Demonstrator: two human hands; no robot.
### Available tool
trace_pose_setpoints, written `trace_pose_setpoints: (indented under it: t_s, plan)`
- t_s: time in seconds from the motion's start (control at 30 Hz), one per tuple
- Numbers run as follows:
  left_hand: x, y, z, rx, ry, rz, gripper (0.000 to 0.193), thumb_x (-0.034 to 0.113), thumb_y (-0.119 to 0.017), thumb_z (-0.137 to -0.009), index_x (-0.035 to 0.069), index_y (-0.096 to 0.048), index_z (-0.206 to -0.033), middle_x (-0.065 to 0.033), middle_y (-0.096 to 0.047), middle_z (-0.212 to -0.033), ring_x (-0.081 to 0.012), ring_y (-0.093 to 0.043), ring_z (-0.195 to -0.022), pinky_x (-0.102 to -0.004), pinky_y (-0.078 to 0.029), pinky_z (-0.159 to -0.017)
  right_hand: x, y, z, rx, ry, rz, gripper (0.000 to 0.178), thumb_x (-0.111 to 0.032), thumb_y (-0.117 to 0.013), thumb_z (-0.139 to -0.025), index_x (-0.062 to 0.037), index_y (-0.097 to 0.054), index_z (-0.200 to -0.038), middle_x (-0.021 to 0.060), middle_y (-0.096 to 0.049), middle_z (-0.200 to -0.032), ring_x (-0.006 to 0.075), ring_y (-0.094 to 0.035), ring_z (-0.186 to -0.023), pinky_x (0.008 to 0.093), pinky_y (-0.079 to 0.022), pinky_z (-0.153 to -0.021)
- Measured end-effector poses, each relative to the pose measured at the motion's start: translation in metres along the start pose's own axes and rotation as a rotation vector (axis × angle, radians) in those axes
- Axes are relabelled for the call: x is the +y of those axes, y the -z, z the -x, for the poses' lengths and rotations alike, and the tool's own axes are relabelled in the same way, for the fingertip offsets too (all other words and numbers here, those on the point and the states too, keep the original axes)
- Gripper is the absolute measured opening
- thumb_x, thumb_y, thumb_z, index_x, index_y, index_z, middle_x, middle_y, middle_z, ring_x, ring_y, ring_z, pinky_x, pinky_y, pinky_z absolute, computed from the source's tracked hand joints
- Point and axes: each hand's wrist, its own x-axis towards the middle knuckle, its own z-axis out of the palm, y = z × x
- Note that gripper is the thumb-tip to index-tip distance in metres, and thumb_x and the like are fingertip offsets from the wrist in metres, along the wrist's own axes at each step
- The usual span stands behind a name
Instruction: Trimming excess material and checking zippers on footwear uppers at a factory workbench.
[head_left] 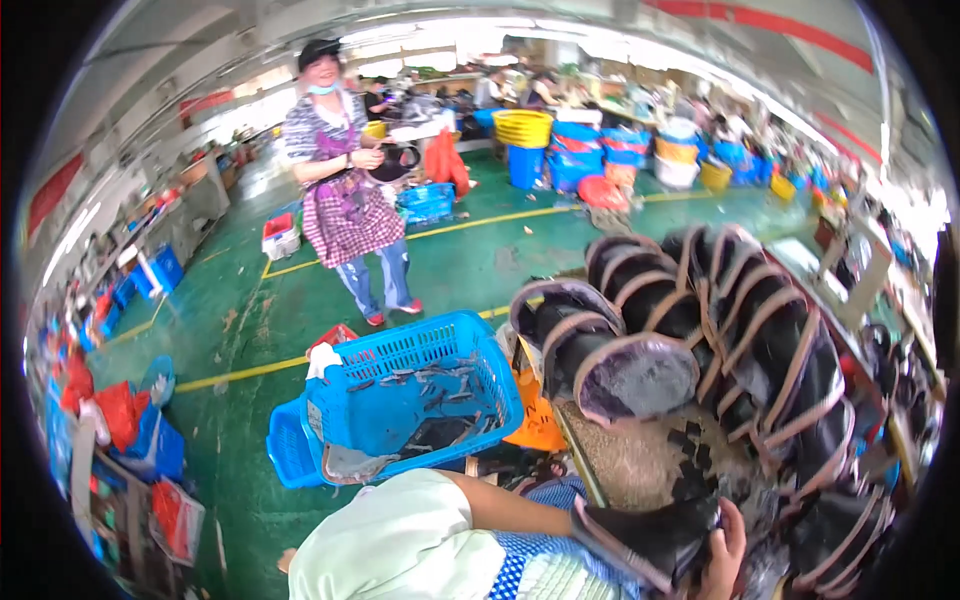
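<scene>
Right hand (730,545) grasping black boot upper (650,535); left hand hidden, can't tell
I judge it mid-handling, at the near side of the bench (610,465) by stacked uppers (785,350); next move needs steady fingers

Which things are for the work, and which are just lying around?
Probably for the work:
black boot piece, being held
similar black pieces, piled up
bench under that pile
maybe the blue basket with scraps inside

Probably just lying around:
yellow tubs, stacked farther back
red bags, far left
</scene>
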Motion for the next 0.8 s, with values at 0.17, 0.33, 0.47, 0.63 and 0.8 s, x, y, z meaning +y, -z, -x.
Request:
trace_pose_setpoints:
  t_s: [0.17, 0.33, 0.47, 0.63, 0.8]
  plan:
    - [-0.008, 0.104, -0.022, -1.085, 0.678, 0.441, 0.032, 0.026, -0.058, -0.092, 0.003, -0.062, -0.114, -0.0145, -0.066, -0.107, -0.0268, -0.063, -0.096, -0.0349, -0.05, -0.084, 0.021, 0.027, -0.016, -0.119, -0.192, 0.041, 0.026, -0.003, -0.077, -0.068, -0.0037, -0.062, -0.089, -0.0023, -0.057, -0.089, 0.0086, -0.054, -0.086, 0.0231, -0.044, -0.075]
    - [0.046, 0.157, -0.137, -1.002, 0.229, 0.675, 0.032, 0.018, -0.072, -0.083, -0.002, -0.066, -0.107, -0.0191, -0.067, -0.101, -0.0353, -0.066, -0.092, -0.0417, -0.053, -0.079, -0.041, 0.013, -0.044, -0.401, 0.172, 0.318, 0.029, -0.009, -0.082, -0.07, 0.0, -0.063, -0.091, 0.0016, -0.062, -0.08, 0.0083, -0.056, -0.073, 0.0241, -0.046, -0.068]
    - [0.006, 0.089, -0.152, -0.735, 0.026, -0.333, 0.077, 0.04, -0.08, -0.066, 0.002, -0.053, -0.127, -0.0145, -0.057, -0.125, -0.0332, -0.05, -0.122, -0.0426, -0.038, -0.102, -0.073, -0.012, -0.053, -0.555, 0.319, 0.428, 0.028, -0.008, -0.082, -0.067, -0.0029, -0.065, -0.088, 0.0039, -0.063, -0.078, 0.0115, -0.059, -0.07, 0.0253, -0.047, -0.066]
    - [-0.022, 0.075, -0.135, -0.843, 0.218, 0.014, 0.035, 0.015, -0.084, -0.064, 0.001, -0.065, -0.09, -0.0111, -0.062, -0.1, -0.0251, -0.059, -0.097, -0.0343, -0.046, -0.085, -0.079, -0.014, -0.035, -0.428, 0.64, 0.595, 0.023, 0.0, -0.077, -0.067, -0.004, -0.064, -0.085, 0.0054, -0.068, -0.086, 0.0196, -0.063, -0.075, 0.0297, -0.048, -0.078]
    - [-0.011, 0.069, -0.134, -0.838, 0.265, -0.007, 0.033, 0.013, -0.084, -0.063, 0.001, -0.065, -0.088, -0.0098, -0.061, -0.099, -0.0229, -0.059, -0.096, -0.0326, -0.046, -0.085, -0.079, -0.019, -0.01, -0.254, 0.383, 0.458, 0.046, 0.004, -0.071, -0.072, -0.0005, -0.054, -0.114, 0.0069, -0.069, -0.087, 0.0193, -0.065, -0.081, 0.0283, -0.048, -0.08]
